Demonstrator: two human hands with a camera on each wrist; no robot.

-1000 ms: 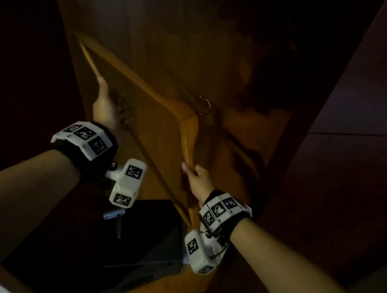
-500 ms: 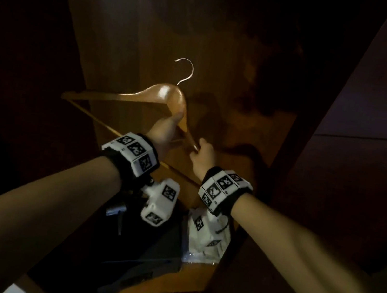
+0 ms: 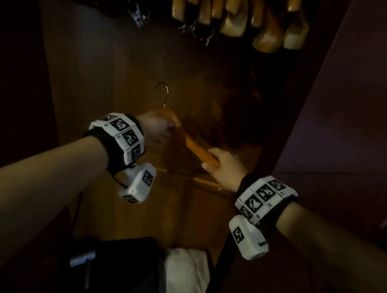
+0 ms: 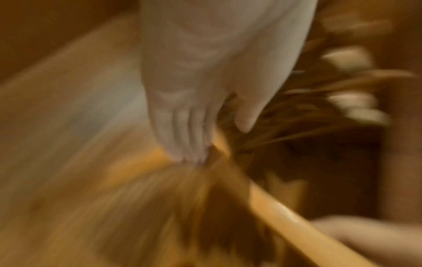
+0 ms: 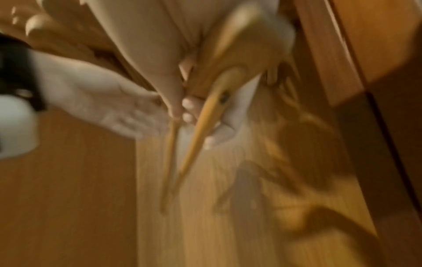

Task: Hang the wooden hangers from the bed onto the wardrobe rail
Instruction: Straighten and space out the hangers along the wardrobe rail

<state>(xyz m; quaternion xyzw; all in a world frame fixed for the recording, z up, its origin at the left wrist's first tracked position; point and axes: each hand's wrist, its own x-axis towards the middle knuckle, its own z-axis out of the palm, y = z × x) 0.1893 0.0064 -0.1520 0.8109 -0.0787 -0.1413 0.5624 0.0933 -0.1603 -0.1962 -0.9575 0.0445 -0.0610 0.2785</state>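
Note:
In the head view I hold one wooden hanger (image 3: 197,148) low inside the dark wardrobe, its metal hook (image 3: 162,90) pointing up. My left hand (image 3: 162,128) grips the hanger at its neck, just below the hook. My right hand (image 3: 219,165) is curled round the end of the hanger's right arm. The right wrist view, blurred, shows the hanger (image 5: 205,126) running through my right hand's fingers (image 5: 189,108). In the blurred left wrist view my left hand (image 4: 194,140) is closed on the hanger (image 4: 285,216). Several hung wooden hangers (image 3: 210,2) line the top; the rail is out of view.
The wardrobe's dark side panel (image 3: 343,119) stands close on the right, and its back wall (image 3: 123,72) lies behind the hanger. On the wardrobe floor lie a black object (image 3: 121,274) and a white packet (image 3: 184,279). Metal clips (image 3: 138,16) dangle under the hung hangers.
The hanger has swung round so its right arm points toward me. My right hand now grips that arm's end. The view has tilted up, bringing the hung hangers into sight.

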